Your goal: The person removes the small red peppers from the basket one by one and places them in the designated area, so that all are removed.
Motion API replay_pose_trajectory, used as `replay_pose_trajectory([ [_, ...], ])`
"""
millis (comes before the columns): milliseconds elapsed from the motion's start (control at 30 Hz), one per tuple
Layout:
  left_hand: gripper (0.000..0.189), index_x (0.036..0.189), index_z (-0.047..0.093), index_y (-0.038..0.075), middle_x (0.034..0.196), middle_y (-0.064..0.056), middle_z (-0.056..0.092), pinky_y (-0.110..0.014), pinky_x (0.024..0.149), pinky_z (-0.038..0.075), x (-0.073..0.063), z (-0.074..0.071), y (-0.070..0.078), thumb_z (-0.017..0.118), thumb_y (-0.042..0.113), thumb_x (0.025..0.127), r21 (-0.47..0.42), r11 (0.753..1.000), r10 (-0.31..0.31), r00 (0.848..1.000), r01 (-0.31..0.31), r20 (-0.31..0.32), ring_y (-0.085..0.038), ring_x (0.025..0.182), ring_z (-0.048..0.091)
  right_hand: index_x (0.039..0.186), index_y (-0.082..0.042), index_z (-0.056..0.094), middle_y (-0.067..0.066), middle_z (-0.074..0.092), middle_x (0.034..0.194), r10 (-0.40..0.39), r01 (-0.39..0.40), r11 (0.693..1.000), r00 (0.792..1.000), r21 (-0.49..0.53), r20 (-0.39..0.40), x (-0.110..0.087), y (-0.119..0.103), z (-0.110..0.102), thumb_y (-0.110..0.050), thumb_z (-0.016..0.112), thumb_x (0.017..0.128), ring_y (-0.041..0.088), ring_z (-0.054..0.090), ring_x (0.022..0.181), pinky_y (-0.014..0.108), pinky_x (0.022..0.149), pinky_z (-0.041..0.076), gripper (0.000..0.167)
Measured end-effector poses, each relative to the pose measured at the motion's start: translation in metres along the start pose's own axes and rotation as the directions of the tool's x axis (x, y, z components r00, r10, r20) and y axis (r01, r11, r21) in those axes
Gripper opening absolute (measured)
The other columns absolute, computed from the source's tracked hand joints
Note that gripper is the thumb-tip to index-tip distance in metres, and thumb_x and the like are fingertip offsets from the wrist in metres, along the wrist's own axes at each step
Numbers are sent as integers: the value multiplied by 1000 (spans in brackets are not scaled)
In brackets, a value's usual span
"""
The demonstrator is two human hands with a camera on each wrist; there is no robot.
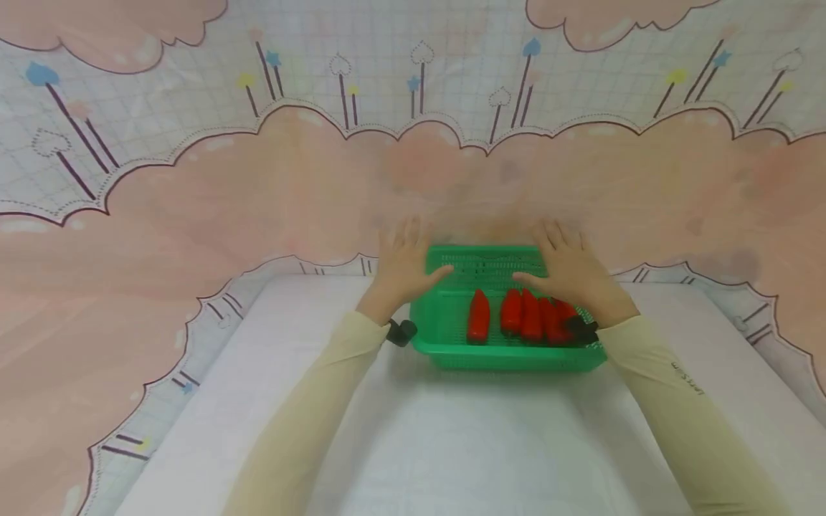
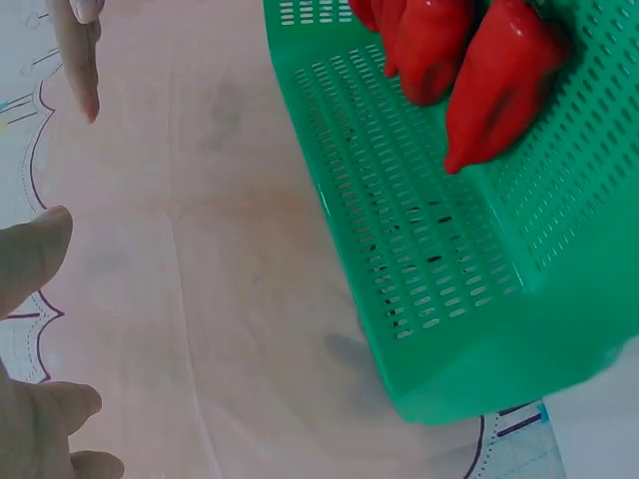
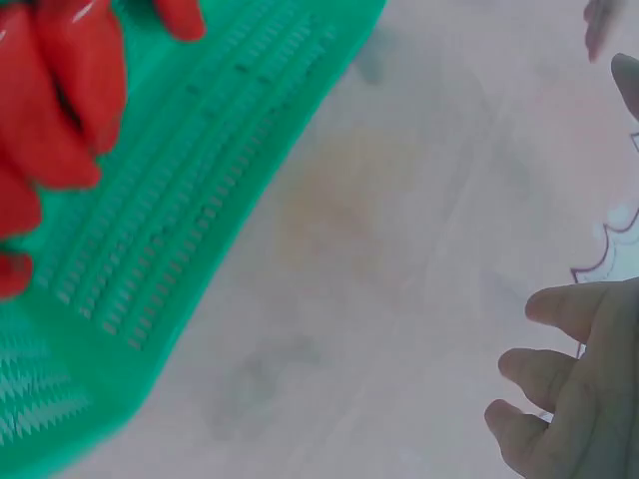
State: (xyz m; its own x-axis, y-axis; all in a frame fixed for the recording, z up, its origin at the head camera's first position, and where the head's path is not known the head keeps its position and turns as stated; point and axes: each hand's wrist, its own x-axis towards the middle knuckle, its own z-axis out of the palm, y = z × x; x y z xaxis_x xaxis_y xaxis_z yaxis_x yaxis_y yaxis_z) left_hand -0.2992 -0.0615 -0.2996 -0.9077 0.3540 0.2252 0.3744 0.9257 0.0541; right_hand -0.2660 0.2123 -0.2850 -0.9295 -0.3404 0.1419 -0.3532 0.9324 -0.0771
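Note:
A green plastic basket with slotted walls stands on the white table. Several red peppers lie in it, most of them grouped toward its right side, one apart to the left. My left hand is held above the basket's left edge, fingers spread and straight, holding nothing. Over the right side my right hand is spread the same way, thumb pointing inward, with nothing in it. In the left wrist view the peppers rest inside the basket, apart from the fingers. The right wrist view shows red peppers too.
The white tabletop extends in front of the basket and to both sides. Behind it hangs a pink and white cloth printed with clouds and small stars. Black wrist straps sit at both cuffs.

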Motion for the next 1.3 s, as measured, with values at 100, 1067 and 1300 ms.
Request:
replay_pose_trajectory([
  [100,86,153,5,19,160,-12,-1,-58,116,-8,4,-1,3,42,64,89,-9,1000,16,1000,-16,-12,-32,147,0,151,-3,7,23,7,157,-8,8,1000,1000,-15,-5,-5,6,-7,-56,50,89,48,6,142,69,111,1,92],
  [1067,53,139,44,5,139,-12,51,-39,105,43,49,32,45,57,29,94,-418,908,105,983,-33,150,-27,127,50,150,0,7,25,10,156,6,-6,997,1000,-72,-7,-73,83,16,-46,56,89,44,8,143,65,113,0,91],
  [1300,48,133,50,2,139,-14,51,-40,104,44,54,47,39,57,26,93,-626,765,57,952,151,301,-29,126,50,148,5,15,29,17,153,-14,13,999,999,-39,-36,-83,95,41,-39,56,91,44,15,141,65,113,7,83],
])
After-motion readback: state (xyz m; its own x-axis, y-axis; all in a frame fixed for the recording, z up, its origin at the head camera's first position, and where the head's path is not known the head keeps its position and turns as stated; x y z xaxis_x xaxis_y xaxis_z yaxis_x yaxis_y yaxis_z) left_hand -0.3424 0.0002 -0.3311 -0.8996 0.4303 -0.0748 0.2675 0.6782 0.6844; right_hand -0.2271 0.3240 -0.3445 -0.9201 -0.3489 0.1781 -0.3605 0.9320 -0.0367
